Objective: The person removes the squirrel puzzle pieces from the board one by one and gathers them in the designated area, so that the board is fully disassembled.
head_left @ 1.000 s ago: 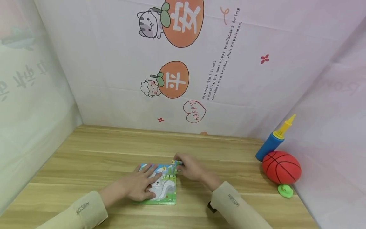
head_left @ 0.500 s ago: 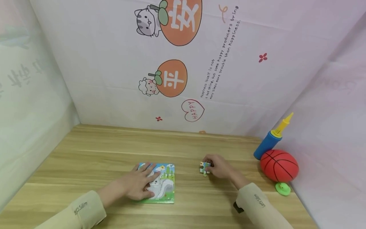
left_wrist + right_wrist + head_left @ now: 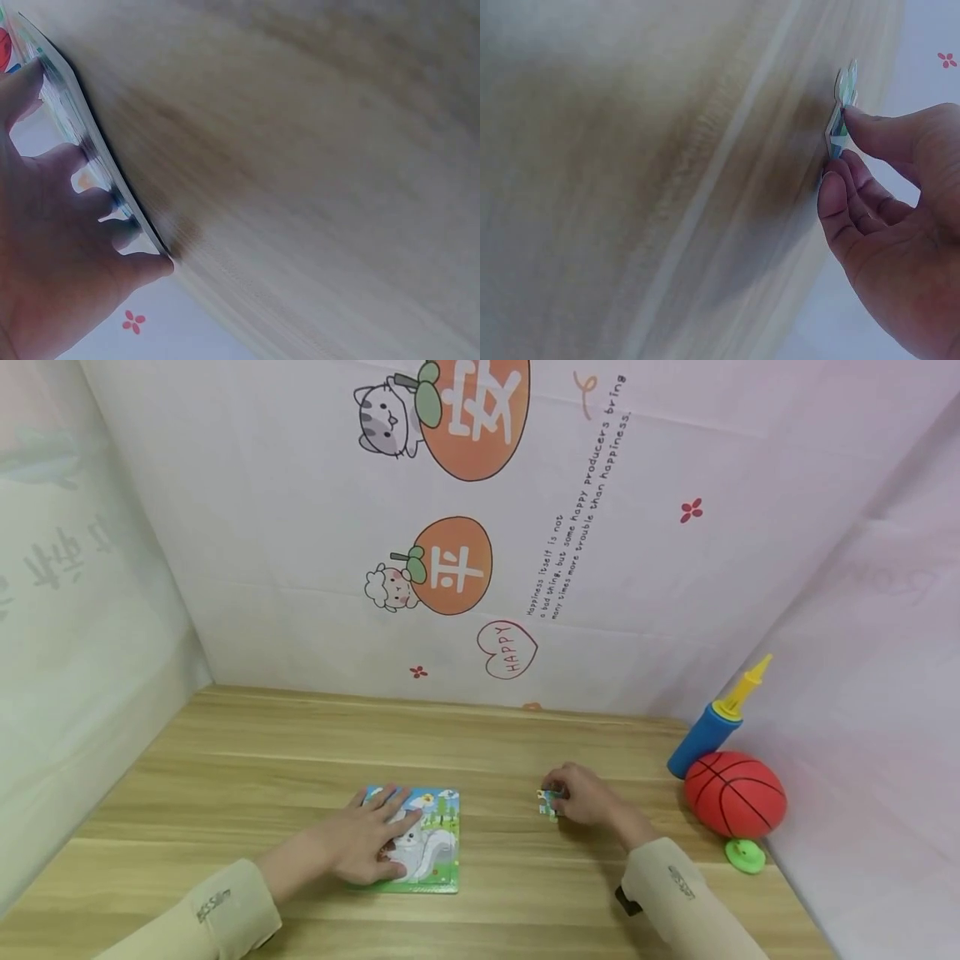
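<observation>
A small picture puzzle board with a white animal on it lies on the wooden table. My left hand rests flat on the board's left half, fingers spread; in the left wrist view the fingers press on the board's edge. To the right of the board, my right hand pinches a small puzzle piece just above or on the table. The right wrist view shows the piece held edge-on between thumb and fingertips.
A red basketball, a blue and yellow hand pump and a green disc sit by the right wall. Printed cloth walls enclose the table on three sides. Bare wood lies behind and left of the board.
My right hand lifted a piece from the board's top right corner and carried it to the right, down near the table. The left hand stayed on the board.
</observation>
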Available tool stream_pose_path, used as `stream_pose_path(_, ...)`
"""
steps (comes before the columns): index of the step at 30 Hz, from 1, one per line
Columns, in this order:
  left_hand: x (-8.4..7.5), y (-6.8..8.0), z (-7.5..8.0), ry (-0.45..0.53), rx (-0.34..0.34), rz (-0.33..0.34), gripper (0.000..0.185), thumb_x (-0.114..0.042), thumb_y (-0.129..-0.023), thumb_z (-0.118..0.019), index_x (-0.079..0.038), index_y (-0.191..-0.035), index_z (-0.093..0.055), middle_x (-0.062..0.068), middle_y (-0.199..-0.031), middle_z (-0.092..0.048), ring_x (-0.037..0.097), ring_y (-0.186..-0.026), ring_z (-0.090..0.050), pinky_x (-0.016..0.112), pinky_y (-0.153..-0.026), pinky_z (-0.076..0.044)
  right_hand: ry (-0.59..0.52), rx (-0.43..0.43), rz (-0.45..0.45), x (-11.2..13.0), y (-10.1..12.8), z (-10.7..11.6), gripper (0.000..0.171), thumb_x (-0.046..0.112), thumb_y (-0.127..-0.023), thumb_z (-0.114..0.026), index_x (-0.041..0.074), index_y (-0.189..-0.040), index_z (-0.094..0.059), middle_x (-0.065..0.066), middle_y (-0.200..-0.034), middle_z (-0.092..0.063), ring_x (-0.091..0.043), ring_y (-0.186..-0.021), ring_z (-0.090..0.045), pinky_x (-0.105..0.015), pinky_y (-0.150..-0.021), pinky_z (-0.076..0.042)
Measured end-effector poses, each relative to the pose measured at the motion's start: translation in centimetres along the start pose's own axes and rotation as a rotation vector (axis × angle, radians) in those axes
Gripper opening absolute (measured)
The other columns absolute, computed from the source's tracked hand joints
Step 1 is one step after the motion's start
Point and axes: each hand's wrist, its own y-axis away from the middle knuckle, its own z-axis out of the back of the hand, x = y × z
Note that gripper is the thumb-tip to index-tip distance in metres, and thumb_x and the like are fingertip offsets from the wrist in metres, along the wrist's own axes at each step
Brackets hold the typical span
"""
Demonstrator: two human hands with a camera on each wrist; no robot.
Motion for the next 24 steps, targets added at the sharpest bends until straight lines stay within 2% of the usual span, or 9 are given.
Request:
stream_pose_path(4,0.0,0.1,0.1,0.005,0.006,0.006,0.084,-0.066,-0.099,-0.052,-0.02,-0.165,-0.029,0.016,-0.176,-0.014,0.04,-0.164,-0.015,0.067,-0.131,-0.017,0.03,-0.017,-0.031,0.5,0.2,-0.3,0.021,-0.003,-0.091,-0.073,0.005,-0.11,-0.074,-0.007,-0.103,-0.067,-0.016,-0.091,-0.062,-0.035,-0.08,-0.057)
stream_pose_path(8,0.1,0.2,0.3,0.009,0.005,0.016,0.083,-0.065,-0.099,-0.053,-0.019,-0.165,-0.03,0.016,-0.176,-0.015,0.04,-0.164,-0.015,0.067,-0.131,-0.017,0.091,-0.071,-0.026,2.2,0.0,-0.6,0.029,-0.003,-0.09,-0.073,0.002,-0.118,-0.07,-0.011,-0.111,-0.067,-0.024,-0.1,-0.066,-0.043,-0.089,-0.061)
stream_pose_path(11,0.2,0.3,0.4,0.007,0.005,0.023,0.083,-0.064,-0.099,-0.054,-0.019,-0.165,-0.031,0.016,-0.176,-0.016,0.041,-0.164,-0.016,0.067,-0.13,-0.018,0.172,-0.113,0.06,4.6,-0.7,-1.2,0.031,-0.001,-0.091,-0.071,-0.001,-0.122,-0.069,-0.014,-0.119,-0.067,-0.029,-0.109,-0.067,-0.046,-0.095,-0.061)
stream_pose_path(14,0.2,0.2,0.3,-0.002,0.002,0.025,0.083,-0.064,-0.098,-0.055,-0.02,-0.165,-0.031,0.016,-0.176,-0.017,0.041,-0.163,-0.017,0.068,-0.13,-0.019,0.21,-0.133,0.162,7.7,-1.8,-2.5,0.028,0.003,-0.094,-0.069,-0.001,-0.122,-0.07,-0.014,-0.121,-0.069,-0.029,-0.111,-0.067,-0.043,-0.095,-0.062)
stream_pose_path(16,0.1,0.1,0.4,-0.006,0.0,0.024,0.083,-0.064,-0.098,-0.056,-0.02,-0.164,-0.032,0.016,-0.175,-0.018,0.041,-0.163,-0.018,0.068,-0.129,-0.02,0.218,-0.114,0.217,9.8,-2.3,-3.5,0.026,0.009,-0.097,-0.069,0.001,-0.121,-0.072,-0.012,-0.122,-0.071,-0.027,-0.112,-0.068,-0.041,-0.096,-0.062)
stream_pose_path(19,-0.1,0.0,0.5,-0.02,-0.002,0.024,0.084,-0.065,-0.098,-0.056,-0.02,-0.164,-0.033,0.017,-0.175,-0.02,0.042,-0.162,-0.02,0.069,-0.128,-0.022,0.189,-0.057,0.249,12.8,-3.1,-4.9,0.029,0.016,-0.099,-0.07,0.003,-0.125,-0.07,-0.01,-0.123,-0.073,-0.026,-0.114,-0.069,-0.039,-0.099,-0.061)
stream_pose_path(24,-0.6,-0.1,0.6,-0.027,-0.004,0.029,0.087,-0.065,-0.097,-0.058,-0.018,-0.165,-0.03,0.017,-0.174,-0.023,0.042,-0.162,-0.022,0.068,-0.128,-0.023,0.21,0.021,0.242,15.8,-4.2,-6.7,0.04,0.029,-0.099,-0.071,0.005,-0.132,-0.066,-0.009,-0.13,-0.071,-0.025,-0.123,-0.066,-0.038,-0.106,-0.058)
